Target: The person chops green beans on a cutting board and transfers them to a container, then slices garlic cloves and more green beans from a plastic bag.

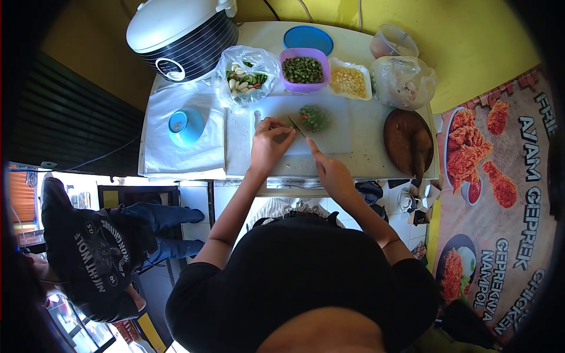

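Green pieces [313, 118] lying near cutting board's [336, 139] far edge

Bench [368, 136] is stretching between board and right-edge mortar [398, 132]. Toward its far edge, a bag [265, 56] is holding cloves [238, 86] and chillies [254, 79], a tub [304, 88] diced greens [302, 69], a tray [353, 96] yellow bits [348, 82]. Right hand [332, 173] is gripping a knife [298, 127]; left hand [272, 144] is curling beside it, its grip unclear.

this looks like the cooking spot of a small food shop. a big sign [485, 217] shows fried chicken [468, 138] and the words "ayam geprek". a rice cooker [191, 44] stands on the white table [368, 160], with a bag [269, 60] of garlic [239, 86] and peppers [255, 78], a purple tub [305, 88] of chopped green bits [302, 69], a cutting board [340, 136] and a brown grinding dish [395, 138].
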### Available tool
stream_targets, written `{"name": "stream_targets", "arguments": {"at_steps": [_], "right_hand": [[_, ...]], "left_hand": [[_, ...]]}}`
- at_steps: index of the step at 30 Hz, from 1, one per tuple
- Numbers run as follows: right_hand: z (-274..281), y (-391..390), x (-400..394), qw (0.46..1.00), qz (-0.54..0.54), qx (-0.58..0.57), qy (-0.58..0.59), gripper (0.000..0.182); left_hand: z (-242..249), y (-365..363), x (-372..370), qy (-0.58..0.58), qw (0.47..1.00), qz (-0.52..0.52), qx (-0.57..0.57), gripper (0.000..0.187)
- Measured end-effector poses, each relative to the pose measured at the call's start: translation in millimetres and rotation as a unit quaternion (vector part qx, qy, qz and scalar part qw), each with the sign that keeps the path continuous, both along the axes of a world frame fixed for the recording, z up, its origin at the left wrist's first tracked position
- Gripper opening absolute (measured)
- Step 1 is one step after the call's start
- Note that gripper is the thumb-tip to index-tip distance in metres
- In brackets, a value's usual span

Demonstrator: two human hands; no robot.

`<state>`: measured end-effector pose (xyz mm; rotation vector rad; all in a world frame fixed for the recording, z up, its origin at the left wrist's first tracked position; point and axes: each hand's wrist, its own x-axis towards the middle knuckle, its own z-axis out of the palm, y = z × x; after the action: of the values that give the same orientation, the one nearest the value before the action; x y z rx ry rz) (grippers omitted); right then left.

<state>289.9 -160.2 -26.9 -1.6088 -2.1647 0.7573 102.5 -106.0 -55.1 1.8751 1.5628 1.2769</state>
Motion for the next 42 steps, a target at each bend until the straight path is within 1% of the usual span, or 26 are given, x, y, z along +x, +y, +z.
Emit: {"name": "stream_targets", "arguments": {"at_steps": [3,5,8,14,24,27,30,32,35,36,38,42], "right_hand": [[-6.2,2.9,4.8,1.0,0.0,-0.008,0.027,0.056],[-11.7,3.9,14.0,0.992,0.014,-0.005,0.122,0.054],[-3.2,0.3,26.5,0.99,0.008,-0.031,0.136,0.053],[-4.3,0.4,29.9,0.985,0.0,-0.034,0.172,0.052],[10.8,3.8,28.8,0.986,0.015,-0.079,0.147,0.05],[10.5,5.5,28.4,0.988,0.022,-0.064,0.141,0.05],[10.9,4.5,27.5,0.992,0.035,-0.042,0.11,0.049],[13.4,3.0,22.6,0.998,0.035,-0.028,0.051,0.05],[15.1,6.1,18.5,0.999,0.04,-0.026,0.017,0.05],[13.8,7.0,17.4,0.999,0.041,-0.026,0.017,0.05],[9.3,9.1,16.1,0.999,0.046,0.009,0.027,0.05],[3.6,12.6,12.5,0.999,0.042,-0.002,0.03,0.05]], "left_hand": [[0.3,0.9,0.1,-0.012,1.0,0.004,0.005,0.011],[0.9,0.6,0.3,-0.011,1.0,0.007,0.007,0.011],[2.3,0.0,-0.2,-0.011,1.0,0.013,0.006,0.012],[3.3,-0.4,0.7,-0.006,1.0,0.016,0.006,0.014],[5.5,-1.0,0.7,-0.004,1.0,0.026,0.01,0.014],[4.8,-1.2,-0.7,-0.005,1.0,0.023,-0.002,0.014],[5.1,-1.5,-0.3,-0.011,1.0,0.019,0.002,0.013],[4.2,-2.0,-0.1,-0.013,1.0,0.02,0.004,0.013],[4.7,-1.0,-0.3,-0.018,1.0,0.019,0.001,0.013],[5.1,-0.7,-0.5,-0.02,1.0,0.018,-0.004,0.013],[5.5,-0.4,-0.6,-0.022,1.0,0.019,0.0,0.013],[4.0,1.7,-2.2,-0.017,1.0,0.01,0.014,0.012]]}}
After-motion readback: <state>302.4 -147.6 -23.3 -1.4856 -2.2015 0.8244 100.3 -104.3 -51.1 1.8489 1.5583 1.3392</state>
